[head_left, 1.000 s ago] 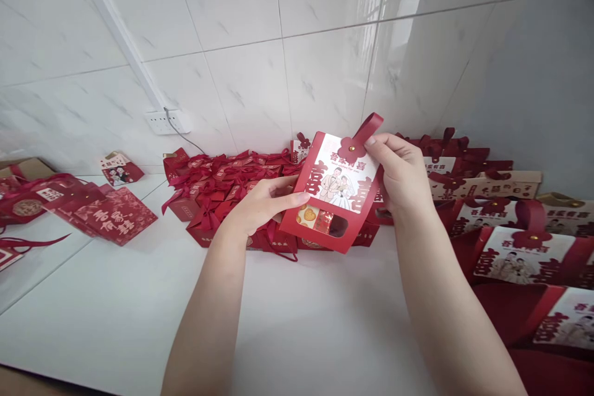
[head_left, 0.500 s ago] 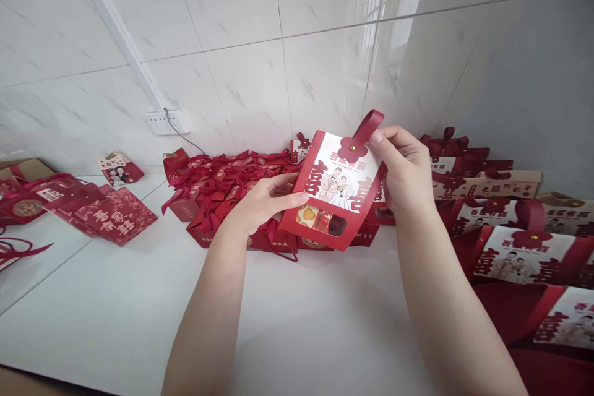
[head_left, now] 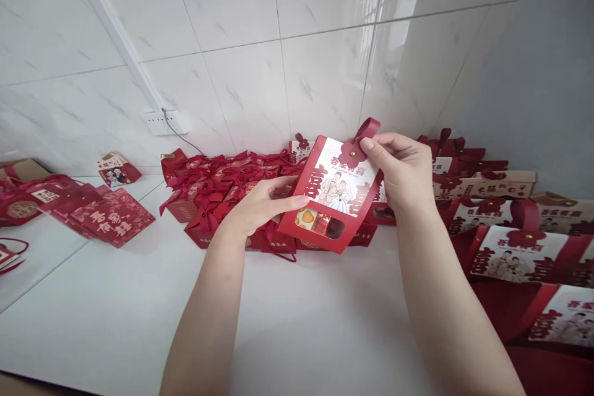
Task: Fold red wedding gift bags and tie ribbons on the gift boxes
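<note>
A red and white wedding favor box (head_left: 331,189) is held tilted above the table, its printed couple facing me. Wrapped items, one with a biscuit picture, show through its lower window. My left hand (head_left: 260,207) grips the box's left edge, thumb on the front and fingers behind. At the top right, my right hand (head_left: 401,164) pinches the box beside the dark red flower clasp (head_left: 353,154), its thumb at the petals. The strap loop (head_left: 369,128) rises above that thumb. Fingers behind the box are partly hidden.
Red ribboned boxes (head_left: 227,182) are packed along the wall behind my hands. Rows of similar favor boxes (head_left: 510,253) stand at the right. Several red gift bags (head_left: 116,216) and a small box (head_left: 117,170) sit at the left. A power strip (head_left: 164,122) hangs on the tiled wall.
My right thumb has shifted from the strap loop down onto the flower clasp. The box has dipped slightly; my left hand keeps its hold.
</note>
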Motion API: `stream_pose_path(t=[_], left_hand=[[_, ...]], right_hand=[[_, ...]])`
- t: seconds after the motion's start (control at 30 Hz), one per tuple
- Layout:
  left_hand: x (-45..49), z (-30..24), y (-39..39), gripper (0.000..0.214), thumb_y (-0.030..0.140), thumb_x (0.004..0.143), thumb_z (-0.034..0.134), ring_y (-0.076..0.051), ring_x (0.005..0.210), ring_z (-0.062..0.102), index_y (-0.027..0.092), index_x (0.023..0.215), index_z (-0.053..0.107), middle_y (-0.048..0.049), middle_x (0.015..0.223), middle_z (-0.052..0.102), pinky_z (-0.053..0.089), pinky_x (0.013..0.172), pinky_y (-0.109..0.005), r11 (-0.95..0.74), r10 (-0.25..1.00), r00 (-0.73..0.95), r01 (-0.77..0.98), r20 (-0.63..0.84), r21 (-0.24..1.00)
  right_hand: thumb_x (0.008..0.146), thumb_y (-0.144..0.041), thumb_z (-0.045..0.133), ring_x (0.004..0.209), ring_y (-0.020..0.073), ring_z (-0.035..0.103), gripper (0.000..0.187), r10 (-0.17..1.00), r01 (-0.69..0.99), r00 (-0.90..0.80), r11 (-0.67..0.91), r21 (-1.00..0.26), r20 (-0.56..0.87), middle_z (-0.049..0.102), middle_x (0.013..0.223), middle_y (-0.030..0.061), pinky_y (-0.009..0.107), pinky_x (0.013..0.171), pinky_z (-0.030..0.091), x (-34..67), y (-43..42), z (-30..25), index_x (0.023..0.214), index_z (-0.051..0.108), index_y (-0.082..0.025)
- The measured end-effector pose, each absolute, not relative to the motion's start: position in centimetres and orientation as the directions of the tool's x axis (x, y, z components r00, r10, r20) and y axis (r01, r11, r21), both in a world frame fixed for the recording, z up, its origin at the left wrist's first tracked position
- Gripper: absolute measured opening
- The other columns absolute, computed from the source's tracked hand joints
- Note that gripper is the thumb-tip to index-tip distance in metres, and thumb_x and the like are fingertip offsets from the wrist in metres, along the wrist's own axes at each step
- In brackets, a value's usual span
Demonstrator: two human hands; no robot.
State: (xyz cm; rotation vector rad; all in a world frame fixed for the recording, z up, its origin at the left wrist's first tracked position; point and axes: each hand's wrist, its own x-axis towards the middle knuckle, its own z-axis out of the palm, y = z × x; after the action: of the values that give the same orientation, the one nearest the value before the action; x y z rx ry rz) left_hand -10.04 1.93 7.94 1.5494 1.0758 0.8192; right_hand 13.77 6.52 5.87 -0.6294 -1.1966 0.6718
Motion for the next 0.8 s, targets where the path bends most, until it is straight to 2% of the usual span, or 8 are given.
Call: stream_pose_path(t=[0.23,0.37,0.43,0.53,0.67,0.8], left_hand=[[-10.1,8.0,1.8,0.053,0.039,0.081,0.080,-0.031,0.123,0.066,0.028,0.131,0.066,-0.0079,0.135,0.069,0.057,0.101,-0.044,-0.067,0.929,0.369,0.232,-0.024,0.970],[-10.0,7.5,2.2,0.050,0.039,0.081,0.080,-0.030,0.119,0.068,0.027,0.127,0.068,-0.0077,0.135,0.069,0.058,0.098,-0.041,-0.079,0.939,0.343,0.170,0.016,0.982],[-9.9,7.2,2.4,0.047,0.040,0.083,0.078,-0.028,0.114,0.070,0.027,0.127,0.068,-0.0071,0.135,0.069,0.060,0.093,-0.039,-0.079,0.941,0.337,0.122,0.034,0.989],[-9.6,6.9,2.6,0.045,0.041,0.085,0.076,-0.027,0.111,0.071,0.027,0.127,0.067,-0.0073,0.135,0.069,0.061,0.086,-0.036,-0.071,0.933,0.357,0.079,0.038,0.994],[-9.3,6.6,2.7,0.050,0.044,0.085,0.075,-0.028,0.109,0.073,0.026,0.130,0.067,-0.0094,0.132,0.071,0.062,0.083,-0.036,-0.032,0.930,0.367,0.044,0.013,0.999],[-9.4,6.6,2.6,0.050,0.044,0.084,0.076,-0.028,0.106,0.074,0.026,0.131,0.067,-0.0093,0.128,0.073,0.062,0.084,-0.036,-0.011,0.923,0.384,0.020,0.003,1.000]], right_hand=[[0.080,-0.038,0.082,0.064,0.0165,0.071,0.016,0.752,-0.102,0.193,0.655,-0.749,0.631,0.076,0.074,-0.0004,0.029,0.056,0.057,14.0,6.7,5.8,0.081,0.074,-0.024],[0.084,-0.042,0.077,0.078,0.0186,0.075,0.026,0.734,-0.139,0.185,0.677,-0.722,0.653,0.077,0.085,-0.0010,0.031,0.067,0.060,14.0,6.6,5.9,0.105,0.068,-0.030],[0.088,-0.044,0.072,0.077,0.0185,0.074,0.027,0.746,-0.144,0.149,0.666,-0.732,0.649,0.075,0.085,-0.0008,0.031,0.066,0.060,14.0,6.4,5.9,0.112,0.065,-0.032],[0.090,-0.045,0.068,0.075,0.0178,0.071,0.024,0.754,-0.114,0.094,0.657,-0.745,0.651,0.073,0.087,0.0000,0.031,0.064,0.059,13.8,6.2,5.8,0.110,0.066,-0.032],[0.088,-0.045,0.070,0.082,0.0180,0.069,0.026,0.724,-0.100,0.101,0.690,-0.717,0.683,0.070,0.099,0.0002,0.031,0.068,0.059,13.3,6.1,5.6,0.110,0.063,-0.034],[0.088,-0.048,0.068,0.075,0.0163,0.067,0.024,0.703,-0.088,0.126,0.710,-0.698,0.700,0.067,0.094,-0.0005,0.029,0.064,0.056,13.0,6.3,5.4,0.105,0.059,-0.033]])
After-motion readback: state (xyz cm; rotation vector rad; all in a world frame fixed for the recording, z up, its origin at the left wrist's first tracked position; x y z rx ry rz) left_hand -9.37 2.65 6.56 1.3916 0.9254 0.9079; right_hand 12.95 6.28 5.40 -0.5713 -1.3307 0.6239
